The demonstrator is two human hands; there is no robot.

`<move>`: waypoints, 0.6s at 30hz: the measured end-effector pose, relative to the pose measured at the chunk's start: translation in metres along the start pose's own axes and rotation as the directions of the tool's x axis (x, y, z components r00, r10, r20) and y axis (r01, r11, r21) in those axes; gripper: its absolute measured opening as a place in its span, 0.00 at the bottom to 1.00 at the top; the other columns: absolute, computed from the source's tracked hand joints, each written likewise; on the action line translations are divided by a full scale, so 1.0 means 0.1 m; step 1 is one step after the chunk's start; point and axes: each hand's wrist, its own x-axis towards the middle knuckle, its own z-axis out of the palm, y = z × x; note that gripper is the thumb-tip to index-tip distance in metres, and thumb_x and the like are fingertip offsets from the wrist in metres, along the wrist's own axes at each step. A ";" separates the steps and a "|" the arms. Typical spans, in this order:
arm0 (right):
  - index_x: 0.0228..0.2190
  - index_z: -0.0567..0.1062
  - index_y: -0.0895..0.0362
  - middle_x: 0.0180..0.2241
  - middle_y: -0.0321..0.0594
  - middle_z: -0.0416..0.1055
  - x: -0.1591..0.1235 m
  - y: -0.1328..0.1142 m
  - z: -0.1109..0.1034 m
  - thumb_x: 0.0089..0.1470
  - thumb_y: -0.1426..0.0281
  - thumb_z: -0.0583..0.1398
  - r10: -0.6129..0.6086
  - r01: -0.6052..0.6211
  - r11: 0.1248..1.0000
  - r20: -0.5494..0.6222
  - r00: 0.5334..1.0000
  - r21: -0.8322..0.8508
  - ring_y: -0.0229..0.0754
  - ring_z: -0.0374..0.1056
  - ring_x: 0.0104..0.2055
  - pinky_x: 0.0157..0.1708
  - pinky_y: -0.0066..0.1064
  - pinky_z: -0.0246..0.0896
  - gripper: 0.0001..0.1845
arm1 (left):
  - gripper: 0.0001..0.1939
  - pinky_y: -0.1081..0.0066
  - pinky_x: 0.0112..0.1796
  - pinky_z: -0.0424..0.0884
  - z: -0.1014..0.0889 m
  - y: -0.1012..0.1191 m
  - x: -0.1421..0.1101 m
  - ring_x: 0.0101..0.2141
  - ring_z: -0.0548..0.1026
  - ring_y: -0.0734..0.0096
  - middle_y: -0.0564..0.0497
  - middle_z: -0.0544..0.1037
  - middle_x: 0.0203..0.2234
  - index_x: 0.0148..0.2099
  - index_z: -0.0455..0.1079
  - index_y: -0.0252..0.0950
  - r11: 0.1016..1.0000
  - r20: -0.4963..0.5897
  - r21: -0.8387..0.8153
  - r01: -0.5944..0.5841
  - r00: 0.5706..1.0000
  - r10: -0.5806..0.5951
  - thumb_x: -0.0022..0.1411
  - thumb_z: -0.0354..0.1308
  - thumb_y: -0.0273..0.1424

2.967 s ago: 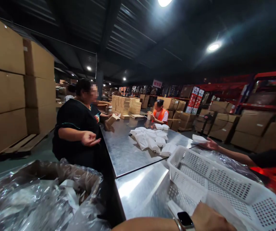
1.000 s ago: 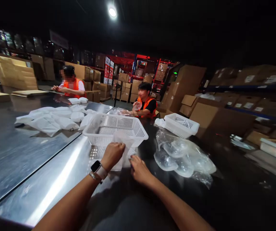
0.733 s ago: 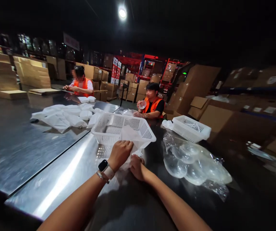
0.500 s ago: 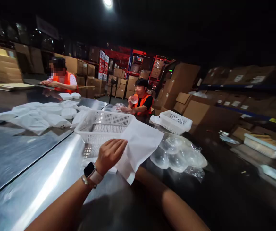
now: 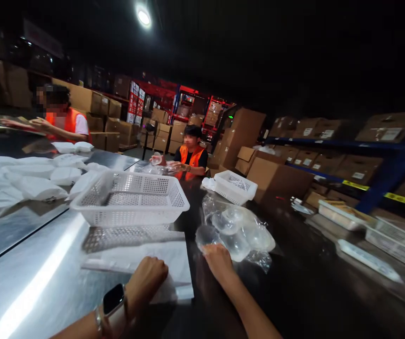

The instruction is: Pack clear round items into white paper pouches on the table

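A white sheet [image 5: 174,254] lay on the bench [image 5: 36,263], just in front of a large perforated white basket [image 5: 131,217]. The left hand [image 5: 147,282] was over it, fingers curled under and hidden, so whether its grip pinched the sheet could not be told. A watch [image 5: 114,299] sat on that wrist. To the right of the sheet lay a clear plastic bag [image 5: 241,230] of round, transparent pieces. The right hand [image 5: 219,263] reached the bag's near left edge, fingertips overlapping one piece; blur left it unclear whether that grip had closed on anything.

Beyond the bag stood a smaller white basket [image 5: 235,188], with a white bundle [image 5: 208,183] just beside it. White packets [image 5: 40,188] were heaped left of the large basket. Across the bench, a person in an orange vest [image 5: 190,157] had a clear round object near one hand; farther left, another person in orange [image 5: 70,125] held both forearms forward. Cartons [image 5: 244,134] and blue-beamed shelving [image 5: 336,141] stood behind, in dim light.
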 end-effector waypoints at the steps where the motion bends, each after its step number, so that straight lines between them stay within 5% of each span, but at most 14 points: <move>1: 0.40 0.81 0.59 0.40 0.48 0.80 0.00 -0.02 0.00 0.61 0.82 0.55 0.005 -0.005 1.000 -0.011 1.000 -0.008 0.52 0.76 0.45 0.47 0.38 0.69 0.15 | 0.21 0.57 0.46 0.74 -0.01 0.00 -0.01 0.46 0.80 0.49 0.34 0.81 0.42 0.46 0.77 0.27 1.000 0.046 0.025 -0.010 0.999 0.009 0.61 0.45 0.12; 7: 0.46 0.79 0.57 0.46 0.47 0.78 -0.05 0.32 -0.19 0.65 0.82 0.49 0.162 -0.168 0.984 -0.115 0.980 -0.049 0.47 0.73 0.50 0.51 0.34 0.65 0.21 | 0.24 0.57 0.46 0.74 -0.06 -0.06 -0.01 0.44 0.80 0.51 0.36 0.81 0.40 0.53 0.72 0.28 0.995 0.122 0.060 -0.079 0.990 0.071 0.62 0.41 0.12; 12: 0.38 0.80 0.61 0.36 0.50 0.80 -0.10 0.53 -0.11 0.62 0.85 0.51 0.358 -0.362 0.928 -0.056 0.932 -0.092 0.49 0.77 0.42 0.42 0.32 0.67 0.19 | 0.24 0.62 0.40 0.73 0.04 -0.09 0.03 0.37 0.80 0.56 0.43 0.81 0.35 0.50 0.71 0.33 0.985 0.065 0.056 -0.165 0.985 0.161 0.60 0.41 0.12; 15: 0.45 0.78 0.62 0.37 0.51 0.79 -0.06 0.50 0.02 0.67 0.75 0.55 0.377 -0.380 0.923 -0.054 0.925 -0.065 0.51 0.76 0.44 0.46 0.37 0.67 0.12 | 0.19 0.64 0.41 0.72 0.07 -0.10 0.04 0.39 0.79 0.58 0.43 0.81 0.38 0.44 0.73 0.33 0.972 0.063 0.062 -0.228 0.972 0.224 0.64 0.43 0.15; 18: 0.52 0.73 0.66 0.43 0.59 0.76 0.03 0.46 0.12 0.65 0.67 0.60 0.436 -0.444 0.895 -0.120 0.892 -0.044 0.57 0.73 0.48 0.48 0.45 0.66 0.18 | 0.15 0.65 0.41 0.72 0.07 -0.10 0.05 0.43 0.76 0.58 0.42 0.79 0.41 0.41 0.74 0.32 0.961 0.026 0.114 -0.251 0.968 0.250 0.67 0.46 0.19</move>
